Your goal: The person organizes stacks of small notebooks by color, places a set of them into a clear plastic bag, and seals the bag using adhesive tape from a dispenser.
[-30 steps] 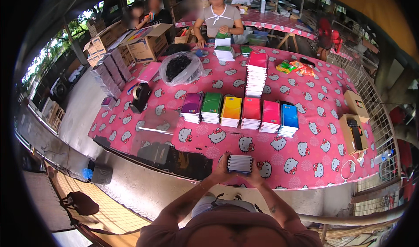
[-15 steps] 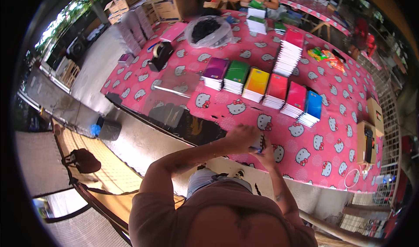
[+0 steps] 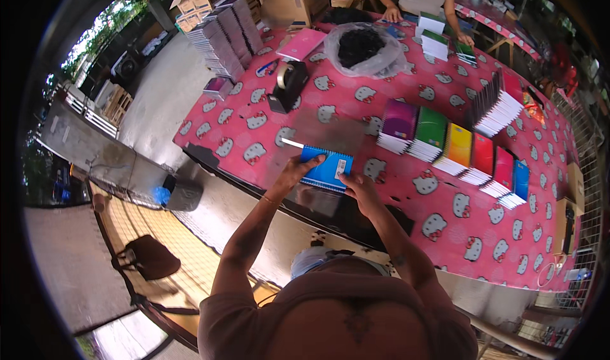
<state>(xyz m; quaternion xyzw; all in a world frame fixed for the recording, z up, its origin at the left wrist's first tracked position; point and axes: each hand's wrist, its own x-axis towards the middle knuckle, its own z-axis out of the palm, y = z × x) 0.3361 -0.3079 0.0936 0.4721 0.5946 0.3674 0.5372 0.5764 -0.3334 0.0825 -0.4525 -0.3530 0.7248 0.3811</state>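
Note:
Blue spiral notebooks (image 3: 325, 163), a small bundle with a white label on top, lie between my two hands over the table's near edge. My left hand (image 3: 296, 171) grips the left side, thumb on the cover. At the lower right corner my right hand (image 3: 359, 188) pinches the bundle. Just beyond them a clear plastic sheet (image 3: 318, 125) lies on the tablecloth. To the right runs a row of notebook stacks: purple (image 3: 399, 118), green (image 3: 431, 127), yellow (image 3: 458, 144), red (image 3: 482, 153), pink (image 3: 503, 167) and blue (image 3: 521, 179).
A black tape dispenser (image 3: 289, 88) stands beyond the plastic sheet. Behind it are a pink pad (image 3: 301, 45) and a bag with black contents (image 3: 362, 48). A taller notebook pile (image 3: 497, 109) leans at the right. Across the table, a co-worker's hands (image 3: 393, 13) rest near notebooks.
My hands have moved left and away from my body, and the blue notebooks now show flat between them. The view has shifted left. The co-worker's hands have come apart and lowered.

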